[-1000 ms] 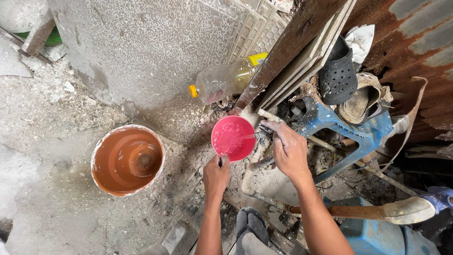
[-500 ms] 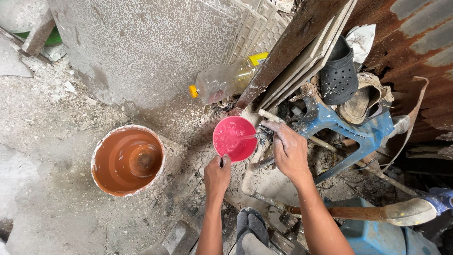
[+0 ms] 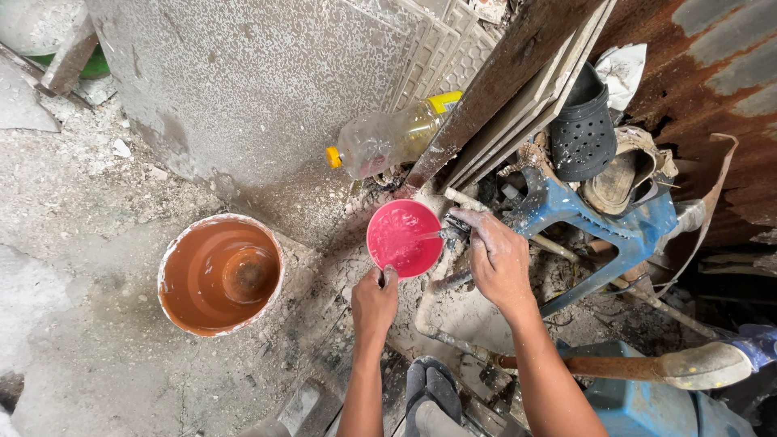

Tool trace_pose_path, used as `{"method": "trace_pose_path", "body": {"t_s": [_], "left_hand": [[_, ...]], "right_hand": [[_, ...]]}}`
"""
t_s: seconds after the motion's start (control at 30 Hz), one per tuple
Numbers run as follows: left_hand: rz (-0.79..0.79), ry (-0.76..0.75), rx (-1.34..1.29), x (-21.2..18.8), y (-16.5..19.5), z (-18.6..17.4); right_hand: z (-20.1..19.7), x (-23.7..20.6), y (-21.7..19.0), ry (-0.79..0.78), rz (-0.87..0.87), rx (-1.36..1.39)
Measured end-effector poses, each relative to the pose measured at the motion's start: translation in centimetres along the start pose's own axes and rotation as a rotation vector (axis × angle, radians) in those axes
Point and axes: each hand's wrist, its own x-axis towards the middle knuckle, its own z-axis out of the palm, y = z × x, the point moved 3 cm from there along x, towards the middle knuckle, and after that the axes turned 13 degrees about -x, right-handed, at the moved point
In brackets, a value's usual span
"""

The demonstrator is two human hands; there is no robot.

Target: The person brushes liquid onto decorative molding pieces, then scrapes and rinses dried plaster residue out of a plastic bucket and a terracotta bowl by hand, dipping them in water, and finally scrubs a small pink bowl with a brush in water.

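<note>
Two bare hands work low over a dusty concrete floor (image 3: 73, 243), seen from above. Far left stands an orange bucket (image 3: 220, 273) with a white-crusted rim, well apart from the hands. Right of it, the left hand (image 3: 374, 301) is closed around the handle of a small pink scoop (image 3: 404, 238), gripping at its near rim; the bowl lies straight ahead of that hand, its handle pointing back toward the person. A thin stream of water runs into the pink bowl from a tap (image 3: 455, 231) just to its right. The right hand (image 3: 499, 260) is wrapped around that tap, fingers curled over it, touching the scoop's right edge. Behind them a clear plastic bottle (image 3: 388, 139) with a yellow cap lies on its side. Further right, a blue plastic stool (image 3: 599, 222) holds a black clog (image 3: 581, 128). Compared with half a second ago, nothing has visibly shifted; both hands hold the same places.
</note>
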Motion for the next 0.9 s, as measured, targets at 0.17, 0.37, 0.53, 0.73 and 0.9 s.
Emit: {"method": "trace_pose_path", "body": {"t_s": [0.17,0.37,0.53,0.73,0.9], "left_hand": [[0.014,0.001,-0.024,-0.17,-0.05,0.11],[0.049,0.011,0.011,-0.07,-0.05,0.41],[-0.06,-0.023,-0.045,-0.04,-0.45,0.85],[-0.061,-0.014,-0.037,0.01,-0.48,0.66],[-0.058,0.003,-0.011,-0.19,-0.02,0.47]], "right_hand": [[-0.01,0.09,0.07,-0.025,0.025,0.008],[-0.11,0.11,0.07,-0.015,0.014,0.0],[-0.09,-0.07,0.26,-0.029,0.033,-0.009],[-0.08,0.0,0.25,-0.022,0.023,0.002],[-0.22,-0.05,0.08,-0.011,0.005,0.013]]}}
